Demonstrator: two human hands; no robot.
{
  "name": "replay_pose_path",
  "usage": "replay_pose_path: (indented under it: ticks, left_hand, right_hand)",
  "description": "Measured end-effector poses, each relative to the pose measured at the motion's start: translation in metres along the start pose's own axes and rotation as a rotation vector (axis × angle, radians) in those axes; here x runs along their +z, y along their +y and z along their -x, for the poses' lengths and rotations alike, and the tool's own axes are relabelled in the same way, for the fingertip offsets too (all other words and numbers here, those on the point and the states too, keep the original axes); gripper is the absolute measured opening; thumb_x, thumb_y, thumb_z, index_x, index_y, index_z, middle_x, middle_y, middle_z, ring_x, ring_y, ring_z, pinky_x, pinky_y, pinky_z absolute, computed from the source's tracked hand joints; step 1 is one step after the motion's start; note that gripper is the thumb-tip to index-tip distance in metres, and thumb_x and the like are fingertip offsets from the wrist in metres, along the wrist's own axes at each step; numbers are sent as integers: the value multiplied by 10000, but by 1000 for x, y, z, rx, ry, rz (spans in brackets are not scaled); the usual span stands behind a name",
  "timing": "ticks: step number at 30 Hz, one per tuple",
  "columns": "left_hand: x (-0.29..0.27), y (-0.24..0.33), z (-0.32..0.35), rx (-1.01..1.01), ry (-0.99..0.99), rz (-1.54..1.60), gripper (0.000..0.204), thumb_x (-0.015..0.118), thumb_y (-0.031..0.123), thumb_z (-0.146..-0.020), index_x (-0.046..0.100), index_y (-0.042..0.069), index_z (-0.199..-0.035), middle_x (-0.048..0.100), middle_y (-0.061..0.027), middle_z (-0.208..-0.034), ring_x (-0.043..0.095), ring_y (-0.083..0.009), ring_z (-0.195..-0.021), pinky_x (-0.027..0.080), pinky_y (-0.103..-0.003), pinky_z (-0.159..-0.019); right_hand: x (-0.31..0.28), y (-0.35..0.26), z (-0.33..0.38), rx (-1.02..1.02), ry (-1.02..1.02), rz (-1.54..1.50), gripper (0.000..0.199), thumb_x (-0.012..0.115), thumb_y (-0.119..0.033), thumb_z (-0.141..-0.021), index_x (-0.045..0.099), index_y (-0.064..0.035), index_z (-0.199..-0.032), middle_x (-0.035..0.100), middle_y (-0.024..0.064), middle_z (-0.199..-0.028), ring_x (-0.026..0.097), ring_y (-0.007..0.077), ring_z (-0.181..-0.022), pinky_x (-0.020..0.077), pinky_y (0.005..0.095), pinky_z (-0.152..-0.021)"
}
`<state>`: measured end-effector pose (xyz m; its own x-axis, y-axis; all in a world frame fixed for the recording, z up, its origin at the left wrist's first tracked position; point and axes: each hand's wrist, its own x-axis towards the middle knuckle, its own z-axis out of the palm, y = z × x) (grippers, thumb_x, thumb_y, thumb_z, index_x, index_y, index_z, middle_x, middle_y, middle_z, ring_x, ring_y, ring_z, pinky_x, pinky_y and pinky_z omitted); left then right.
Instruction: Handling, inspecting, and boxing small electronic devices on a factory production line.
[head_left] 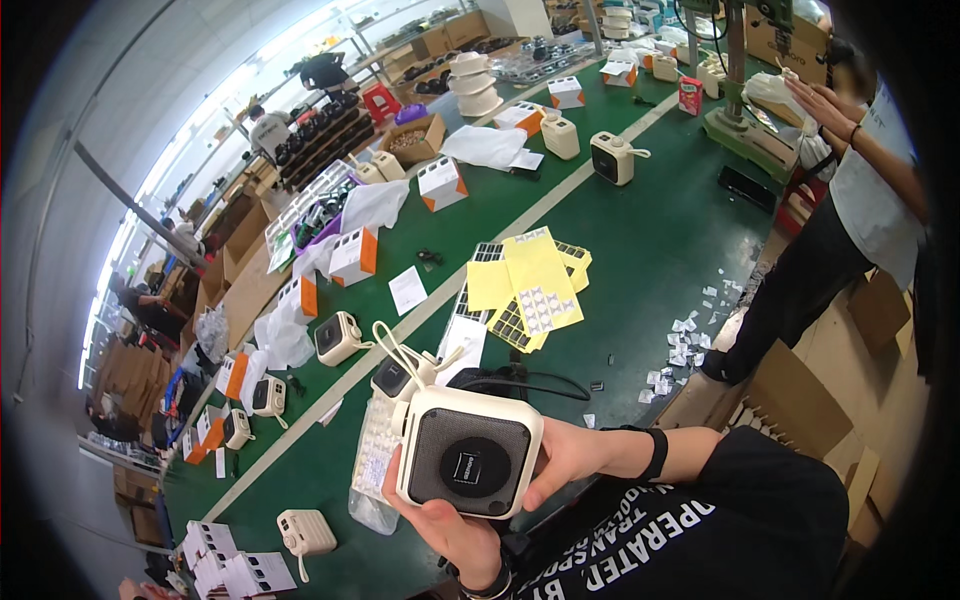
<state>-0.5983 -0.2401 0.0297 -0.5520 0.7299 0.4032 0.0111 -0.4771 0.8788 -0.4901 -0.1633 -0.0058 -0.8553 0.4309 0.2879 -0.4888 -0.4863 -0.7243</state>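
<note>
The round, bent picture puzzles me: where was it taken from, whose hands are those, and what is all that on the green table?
The camera sits on a person's head and looks down, and its very wide lens bends straight edges. No machine here: both hands belong to the wearer. The left hand cups a cream box-shaped speaker with a dark grille from below; the right hand grips its right side. On the green table lie more such speakers, for instance one further left, small white-and-orange cartons, yellow sticker sheets and white paper scraps. Another person stands at the right.
</note>
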Motion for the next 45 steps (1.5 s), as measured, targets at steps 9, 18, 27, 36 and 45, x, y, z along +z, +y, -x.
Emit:
replay_pose_path:
  ticks: [9,18,27,36,45]
  left_hand:
    - [-23,-21,-3,105,-140,-400,553,403,324,-931,262,-14,-1345,352,-140,-1323,446,-208,-1095,413,-344,-884]
    - [-37,-20,2,-449,-260,381,871,505,593,-799,178,13,-1361,329,-138,-1343,359,-230,-1232,317,-360,-1000]
    - [-45,-9,20,-360,-103,445,777,506,518,-776,264,54,-1350,397,-151,-1316,428,-314,-1182,370,-447,-977]
    - [-37,-11,27,-345,-85,350,902,632,497,-666,267,-2,-1322,421,-181,-1265,462,-297,-1132,394,-409,-947]
    - [-32,-15,30,-474,-99,412,944,740,418,-621,270,-53,-1291,438,-191,-1229,492,-278,-1089,406,-376,-929]
  right_hand:
    - [6,12,6,-241,313,145,774,748,-49,-658,323,-13,-1303,446,86,-1252,421,165,-1165,368,333,-969]
    - [30,-5,-3,-516,123,1783,580,694,-252,-717,494,-60,-1226,409,148,-1332,351,353,-1251,185,527,-1027]
    - [40,-14,1,-401,145,889,794,551,-130,-841,-2,76,-1371,35,204,-1453,138,262,-1342,141,347,-1074]
    - [45,-19,-9,-526,322,520,235,463,-58,-870,429,-8,-1097,380,155,-1213,397,163,-1117,324,300,-946]
    - [14,-39,-3,-377,418,442,235,451,-196,-927,500,-4,-1053,540,69,-1053,495,100,-973,399,247,-861]
